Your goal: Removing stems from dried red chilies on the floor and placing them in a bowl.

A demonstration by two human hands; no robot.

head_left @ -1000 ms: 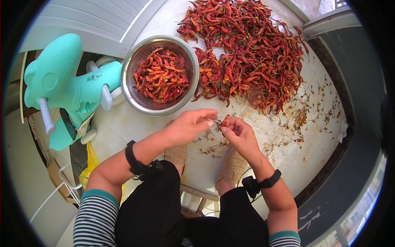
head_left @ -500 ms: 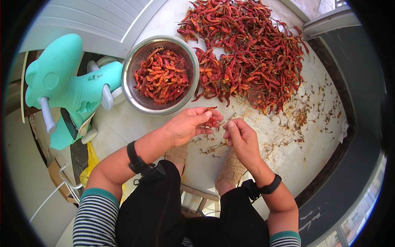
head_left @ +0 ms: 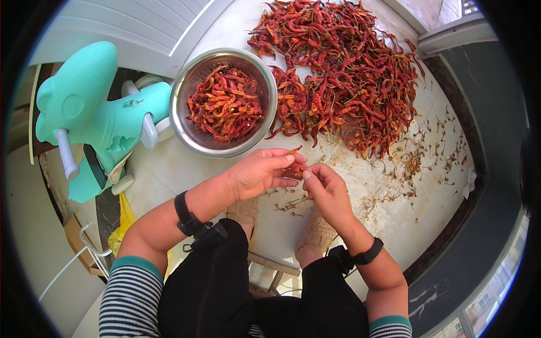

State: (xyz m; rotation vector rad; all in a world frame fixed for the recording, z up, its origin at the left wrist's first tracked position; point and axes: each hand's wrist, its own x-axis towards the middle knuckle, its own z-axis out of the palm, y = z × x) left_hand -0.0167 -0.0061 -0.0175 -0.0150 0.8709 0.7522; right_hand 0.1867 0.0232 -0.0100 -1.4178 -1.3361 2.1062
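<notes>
Dried red chili peppers (head_left: pixel 294 168) are held in my left hand (head_left: pixel 256 176), its fingers and thumb closed around them. My right hand (head_left: pixel 328 191) has thumb and forefinger pinched together at the right end of the held chilies; whatever sits between those fingertips is too small to make out. Just beyond my left hand stands a steel colander (head_left: pixel 176 107), partly filled with wrinkled red and orange chilies (head_left: pixel 226 104). A large heap of dried chilies (head_left: pixel 349 79) with stems lies on the floor, far and to the right of the colander.
Loose stems (head_left: pixel 445 135) and seeds litter the pale floor (head_left: pixel 389 222) on the right, beside a dark wall (head_left: pixel 496 112). A turquoise ride-on toy (head_left: pixel 76 107) and a yellow bag (head_left: pixel 124 225) are at left. My sandalled feet (head_left: pixel 321 231) flank the hands' working area below.
My right hand has moved slightly left, so its fingertips now meet the chilies in my left hand. The view has shifted a little.
</notes>
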